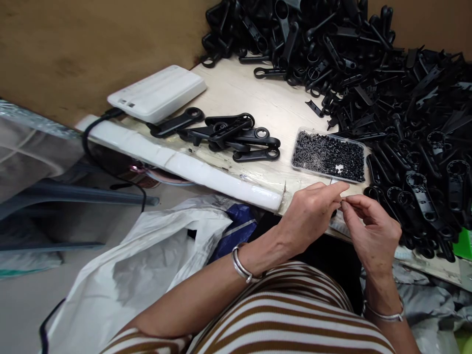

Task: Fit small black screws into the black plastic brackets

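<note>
My left hand (311, 211) and my right hand (372, 228) meet at the table's front edge, just below a clear tray (329, 153) of tiny black parts. The fingers of both hands are pinched together, fingertips nearly touching. A small dark thing shows between them, too small to make out. A thin pin-like piece stands up by my left fingers. Left of the tray lies a small pile of black plastic arms (228, 132).
A large heap of black plastic parts (354, 64) covers the back and right of the table. At the back left sits a white power bank (158, 93) with a black cable (86, 142). White foam (184, 164) edges the table. A white bag (147, 255) hangs below.
</note>
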A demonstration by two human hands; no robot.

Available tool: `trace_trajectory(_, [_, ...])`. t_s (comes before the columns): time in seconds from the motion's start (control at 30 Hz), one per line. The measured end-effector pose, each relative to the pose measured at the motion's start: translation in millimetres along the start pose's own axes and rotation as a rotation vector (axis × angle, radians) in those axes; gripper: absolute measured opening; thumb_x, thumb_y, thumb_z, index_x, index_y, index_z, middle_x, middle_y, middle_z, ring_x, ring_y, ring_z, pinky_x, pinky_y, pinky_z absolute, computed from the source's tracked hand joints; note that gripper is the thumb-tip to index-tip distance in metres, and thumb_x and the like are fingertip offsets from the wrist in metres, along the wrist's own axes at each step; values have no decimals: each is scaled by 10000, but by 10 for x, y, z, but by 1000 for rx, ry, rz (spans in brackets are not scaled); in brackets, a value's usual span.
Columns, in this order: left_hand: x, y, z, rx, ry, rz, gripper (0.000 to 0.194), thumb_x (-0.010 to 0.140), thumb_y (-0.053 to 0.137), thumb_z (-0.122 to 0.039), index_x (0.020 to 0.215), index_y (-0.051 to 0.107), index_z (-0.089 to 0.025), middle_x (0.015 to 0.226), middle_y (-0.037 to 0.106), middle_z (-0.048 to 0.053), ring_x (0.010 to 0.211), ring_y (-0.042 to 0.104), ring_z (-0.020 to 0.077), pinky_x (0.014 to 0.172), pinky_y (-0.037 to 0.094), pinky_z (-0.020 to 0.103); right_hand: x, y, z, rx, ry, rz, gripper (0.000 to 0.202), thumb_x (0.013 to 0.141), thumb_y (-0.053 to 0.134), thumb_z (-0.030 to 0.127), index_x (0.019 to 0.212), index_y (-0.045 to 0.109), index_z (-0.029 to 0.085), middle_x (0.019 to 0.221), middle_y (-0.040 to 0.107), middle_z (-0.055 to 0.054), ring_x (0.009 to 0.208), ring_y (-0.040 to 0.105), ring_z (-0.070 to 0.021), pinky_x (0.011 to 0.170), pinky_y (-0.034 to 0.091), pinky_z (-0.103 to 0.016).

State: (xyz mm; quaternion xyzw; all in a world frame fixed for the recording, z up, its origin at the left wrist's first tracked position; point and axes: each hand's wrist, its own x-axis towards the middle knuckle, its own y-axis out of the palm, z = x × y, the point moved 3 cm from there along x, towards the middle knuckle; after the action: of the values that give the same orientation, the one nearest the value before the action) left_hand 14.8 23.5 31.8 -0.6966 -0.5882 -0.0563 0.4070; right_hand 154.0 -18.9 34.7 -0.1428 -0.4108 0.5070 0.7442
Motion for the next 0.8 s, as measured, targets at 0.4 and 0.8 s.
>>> trace_trajectory(0.4, [0,8,34,23,-64,62,285,808,651,-38,1058,618,-172,779,740,-39,753,695,132,703,549,230,-5,13,-11,14,19,11,68,828,694,223,894,707,211,812,745,2,669,703,-142,683,595,-251])
trace_trajectory(0.8, [-155,-373,123,224,60,371,182,833,618,-40,964,634,-164,921,723,44,903,672,186,834,510,310,-82,-64,-47,-52,3,96,37,839,679,216,854,712,210,789,742,4,662,689,-141,677,579,-256])
